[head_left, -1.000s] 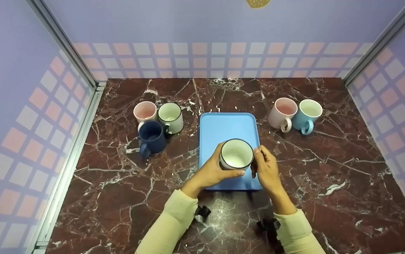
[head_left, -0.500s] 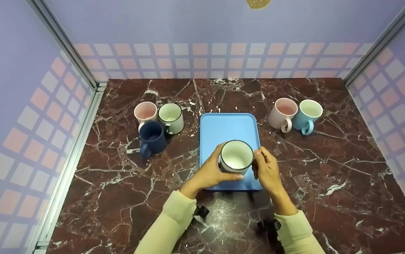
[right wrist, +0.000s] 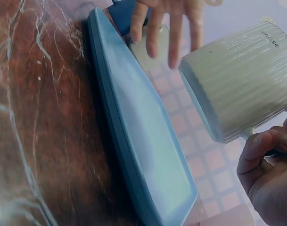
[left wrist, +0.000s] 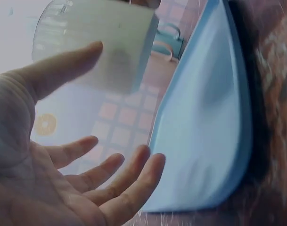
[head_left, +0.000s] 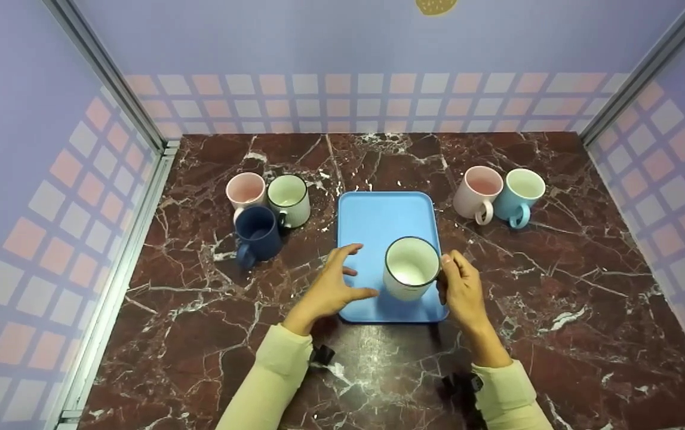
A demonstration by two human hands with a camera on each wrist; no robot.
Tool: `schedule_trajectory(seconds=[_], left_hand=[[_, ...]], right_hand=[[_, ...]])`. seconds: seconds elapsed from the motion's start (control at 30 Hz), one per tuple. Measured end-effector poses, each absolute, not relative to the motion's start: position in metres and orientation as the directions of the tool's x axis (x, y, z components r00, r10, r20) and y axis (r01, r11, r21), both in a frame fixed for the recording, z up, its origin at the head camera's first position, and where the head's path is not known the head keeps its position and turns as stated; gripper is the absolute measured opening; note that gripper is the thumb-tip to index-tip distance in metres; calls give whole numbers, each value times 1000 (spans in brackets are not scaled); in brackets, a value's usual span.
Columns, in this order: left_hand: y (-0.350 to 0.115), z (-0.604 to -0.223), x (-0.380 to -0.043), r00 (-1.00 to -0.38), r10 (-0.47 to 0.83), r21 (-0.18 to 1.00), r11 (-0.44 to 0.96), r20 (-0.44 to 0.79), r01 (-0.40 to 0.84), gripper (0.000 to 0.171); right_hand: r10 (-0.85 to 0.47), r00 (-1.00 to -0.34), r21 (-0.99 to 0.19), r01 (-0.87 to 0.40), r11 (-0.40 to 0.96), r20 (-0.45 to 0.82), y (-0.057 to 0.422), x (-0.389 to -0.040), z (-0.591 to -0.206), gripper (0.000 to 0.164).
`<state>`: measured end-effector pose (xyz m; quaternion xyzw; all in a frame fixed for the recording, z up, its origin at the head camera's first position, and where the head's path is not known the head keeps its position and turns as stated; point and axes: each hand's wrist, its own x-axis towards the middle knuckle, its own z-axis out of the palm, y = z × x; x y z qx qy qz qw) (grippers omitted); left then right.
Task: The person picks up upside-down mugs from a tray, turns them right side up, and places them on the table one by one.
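A white ribbed mug [head_left: 412,269] with a dark rim hangs upright above the front part of a blue tray [head_left: 387,218]. In the right wrist view, the mug [right wrist: 242,84] carries the word "concise" on its side, and a gap shows between it and the tray [right wrist: 148,136]. My right hand [head_left: 463,289] grips its handle from the right. Apart from the mug, on its left, my left hand [head_left: 333,286] holds nothing, its fingers spread and slightly bent over the tray's left edge. In the left wrist view that hand [left wrist: 82,165] has its palm toward the mug.
On the left stand a pink mug [head_left: 246,190], a dark-rimmed white mug [head_left: 289,200] and a navy mug [head_left: 258,233], close together. A pale pink mug [head_left: 478,192] and a light blue mug [head_left: 519,194] stand at the right. Patterned walls enclose the marbled table [head_left: 199,334].
My left hand has let go of the mug's body and drawn back to the left. The right hand has shifted slightly right with the mug.
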<state>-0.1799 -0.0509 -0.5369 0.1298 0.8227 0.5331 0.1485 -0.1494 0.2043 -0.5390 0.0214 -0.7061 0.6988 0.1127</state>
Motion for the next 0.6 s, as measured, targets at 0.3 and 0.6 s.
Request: schedule_trajectory(seconds=[0.3, 0.6], left_hand=[[-67, -551, -189, -970, 220, 863, 504, -105, 21, 74], [-74, -567, -195, -968, 185, 830, 557, -172, -41, 77]], right_hand=[[154, -981, -993, -114, 25, 117, 212, -145, -527, 37], [172, -975, -989, -149, -21, 143, 224, -147, -535, 40]])
